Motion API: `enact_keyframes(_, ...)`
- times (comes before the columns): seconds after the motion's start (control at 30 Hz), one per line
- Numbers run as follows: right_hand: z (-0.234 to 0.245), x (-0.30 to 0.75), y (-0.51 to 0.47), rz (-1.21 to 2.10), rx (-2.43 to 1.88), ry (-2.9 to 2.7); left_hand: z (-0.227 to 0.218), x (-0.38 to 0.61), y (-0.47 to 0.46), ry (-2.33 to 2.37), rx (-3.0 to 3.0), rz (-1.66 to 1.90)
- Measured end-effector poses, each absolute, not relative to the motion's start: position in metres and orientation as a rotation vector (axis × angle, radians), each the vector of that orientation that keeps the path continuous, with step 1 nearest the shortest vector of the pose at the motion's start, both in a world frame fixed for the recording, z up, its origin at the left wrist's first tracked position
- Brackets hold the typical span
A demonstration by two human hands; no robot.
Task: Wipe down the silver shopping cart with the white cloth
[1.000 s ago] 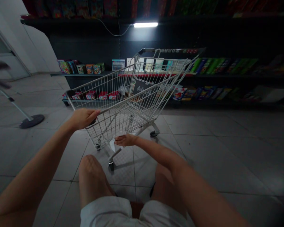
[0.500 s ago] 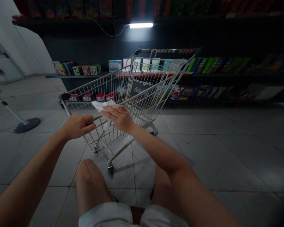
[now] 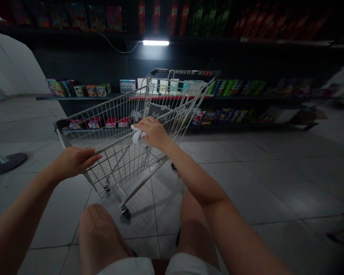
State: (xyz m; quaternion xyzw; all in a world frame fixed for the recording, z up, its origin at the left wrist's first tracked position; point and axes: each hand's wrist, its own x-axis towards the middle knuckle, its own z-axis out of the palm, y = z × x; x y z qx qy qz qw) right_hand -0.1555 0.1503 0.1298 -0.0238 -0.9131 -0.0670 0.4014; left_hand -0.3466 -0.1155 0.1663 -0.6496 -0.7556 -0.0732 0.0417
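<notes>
Grey tiled floor (image 3: 246, 183) runs toward dark metal shelves (image 3: 218, 97) of colourful boxed goods (image 3: 91, 90). Mid-frame stands a silver wire shopping cart (image 3: 103, 131). My right hand (image 3: 153, 133) presses a crumpled white cloth (image 3: 138, 135) against its rail, fingers closed over it. My left hand (image 3: 73, 162) sits just beside the cart, fingers loosely extended, holding nothing.

White shorts (image 3: 189, 266) above bare legs (image 3: 99, 238)

Wire walls of the shopping cart (image 3: 119, 168) block your way forward. Your right hand (image 3: 153, 133) and a white cloth (image 3: 137, 135) occupy its rim. Free air lies beside your left hand (image 3: 71, 162); open floor tile (image 3: 246, 183) lies right of it.
</notes>
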Motion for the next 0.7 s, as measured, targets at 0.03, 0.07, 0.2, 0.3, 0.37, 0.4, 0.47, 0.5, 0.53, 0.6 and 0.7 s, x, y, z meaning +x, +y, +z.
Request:
enact_keyframes(0.03,0.131,-0.147,0.170,-0.161,-0.124,-2.282,0.166,-0.352,-0.119,-2.324,-1.990,-0.228)
enact_keyframes(0.07,0.133,-0.136,0.194,-0.146,-0.207,-2.245,0.166,-0.357,-0.122,-2.339,-1.997,-0.234)
enact_keyframes(0.2,0.144,-0.096,0.285,-0.051,-0.535,-2.071,0.170,-0.384,-0.133,-2.510,-2.064,-0.213)
enact_keyframes(0.3,0.145,-0.099,0.295,0.020,-0.640,-1.930,0.182,-0.388,-0.119,-2.694,-1.947,-0.160)
enact_keyframes(0.37,0.134,-0.120,0.265,0.050,-0.597,-1.845,0.191,-0.376,-0.096,-2.712,-1.849,-0.143)
enact_keyframes(0.4,0.123,-0.134,0.243,0.057,-0.545,-1.827,0.195,-0.366,-0.082,-2.662,-1.841,-0.157)
enact_keyframes(0.47,0.087,-0.162,0.194,0.063,-0.412,-1.897,0.200,-0.345,-0.051,-2.560,-1.952,-0.244)
enact_keyframes(0.5,0.063,-0.175,0.170,0.065,-0.351,-1.973,0.200,-0.335,-0.037,-2.546,-2.015,-0.275)
enact_keyframes(0.53,0.035,-0.185,0.149,0.066,-0.298,-2.048,0.199,-0.328,-0.026,-2.596,-2.053,-0.314)
enact_keyframes(0.6,-0.022,-0.198,0.119,0.095,-0.266,-2.193,0.196,-0.322,-0.011,-2.780,-2.116,-0.395)
enact_keyframes(0.7,-0.091,-0.197,0.103,0.173,-0.231,-2.435,0.191,-0.329,-0.008,-2.964,-2.187,-0.507)
